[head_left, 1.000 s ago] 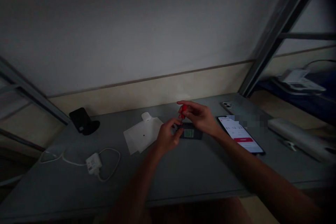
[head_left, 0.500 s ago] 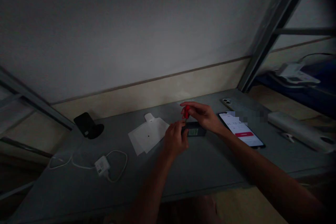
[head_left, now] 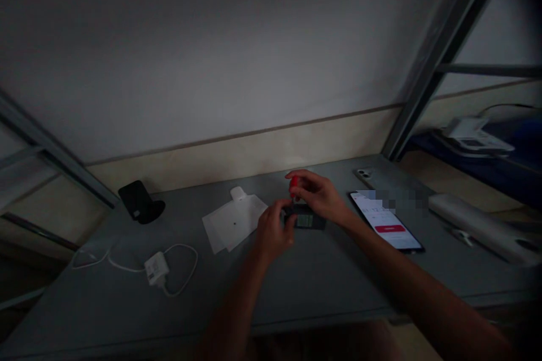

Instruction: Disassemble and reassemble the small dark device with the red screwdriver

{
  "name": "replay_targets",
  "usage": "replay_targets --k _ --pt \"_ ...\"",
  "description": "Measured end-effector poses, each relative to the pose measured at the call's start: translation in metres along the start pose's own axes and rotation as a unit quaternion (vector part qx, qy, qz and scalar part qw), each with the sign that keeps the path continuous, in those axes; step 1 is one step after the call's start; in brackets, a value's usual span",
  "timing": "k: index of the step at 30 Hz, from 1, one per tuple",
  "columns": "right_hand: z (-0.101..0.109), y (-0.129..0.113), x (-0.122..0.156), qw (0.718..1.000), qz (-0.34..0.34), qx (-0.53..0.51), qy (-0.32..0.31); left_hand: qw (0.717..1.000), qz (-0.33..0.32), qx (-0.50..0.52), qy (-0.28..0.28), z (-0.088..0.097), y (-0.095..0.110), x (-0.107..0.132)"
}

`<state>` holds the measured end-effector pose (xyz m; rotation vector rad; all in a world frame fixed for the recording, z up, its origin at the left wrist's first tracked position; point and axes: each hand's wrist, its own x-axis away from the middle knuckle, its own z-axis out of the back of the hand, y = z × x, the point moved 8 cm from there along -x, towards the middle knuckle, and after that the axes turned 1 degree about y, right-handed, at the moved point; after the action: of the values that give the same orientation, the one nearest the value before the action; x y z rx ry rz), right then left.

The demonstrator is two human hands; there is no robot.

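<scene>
We are looking down at a smooth, grey, dully lit worktop (head_left: pixel 330 287) set against a plain wall (head_left: pixel 245 67) with a pale, faintly glossy band along its foot. At the middle sits a small dark box (head_left: pixel 318 224), oblong and hard-edged, with a flat greenish rectangular panel (head_left: pixel 304 220) on the side facing us. Above its left part stands a red tool (head_left: pixel 293 183), its handle short, rounded and apparently plastic; we cannot make out its tip among the fingers. To the left lie thin, matt white sheets (head_left: pixel 228 228), overlapping askew, with a dark dot on the upper one and a smooth, rounded white piece (head_left: pixel 237 194) at their far edge. Farther left we see a boxy white adapter (head_left: pixel 156 268) with a looped cord and a black stand (head_left: pixel 136 200) with a rounded base. On the right rests a flat, glassy phone (head_left: pixel 387 228) with its screen lit. Our right hand (head_left: pixel 317 194) pinches the red tool upright between thumb and fingers, above the box and partly over its far edge. Our left hand (head_left: pixel 274 230) closes narrowly about the box's left end, thumb on the near side, so the box lies just beyond its fingertips and below the right hand.
</scene>
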<state>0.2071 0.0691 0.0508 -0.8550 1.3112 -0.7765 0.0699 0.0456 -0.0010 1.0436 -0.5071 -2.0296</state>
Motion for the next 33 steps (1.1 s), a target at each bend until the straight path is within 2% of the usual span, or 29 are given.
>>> replay_targets --k 4,7,10,13,15,18,23,28,33 --pt "-0.001 -0.001 0.001 1.000 0.015 0.007 -0.010 0.999 -0.002 0.048 -0.005 0.003 0.006 -0.002" --pt "-0.003 -0.002 0.003 0.999 0.033 0.007 -0.029 1.000 -0.012 -0.014 -0.017 0.014 0.010 0.000" --pt "-0.001 -0.002 0.003 0.999 0.035 -0.011 -0.030 0.985 0.043 -0.165 0.001 0.046 -0.006 0.011" --pt "0.008 -0.002 0.000 0.998 0.034 -0.056 -0.002 0.941 0.160 -0.294 0.039 0.088 -0.038 0.034" --pt "0.017 0.000 -0.003 0.996 0.035 -0.079 0.029 0.924 0.191 -0.331 0.023 0.100 -0.052 0.047" --pt "0.030 0.009 -0.007 0.993 0.029 -0.092 0.067 0.918 0.187 -0.350 -0.010 0.100 -0.059 0.053" --pt "0.041 0.025 -0.010 0.991 0.011 -0.101 0.086 0.911 0.208 -0.356 -0.033 0.100 -0.067 0.045" --pt "0.040 0.024 -0.010 0.990 0.008 -0.115 0.085 0.909 0.215 -0.336 -0.122 0.102 -0.084 0.036" --pt "0.033 0.018 -0.010 0.990 0.015 -0.116 0.075 0.883 0.217 -0.378 -0.175 0.104 -0.084 0.032"
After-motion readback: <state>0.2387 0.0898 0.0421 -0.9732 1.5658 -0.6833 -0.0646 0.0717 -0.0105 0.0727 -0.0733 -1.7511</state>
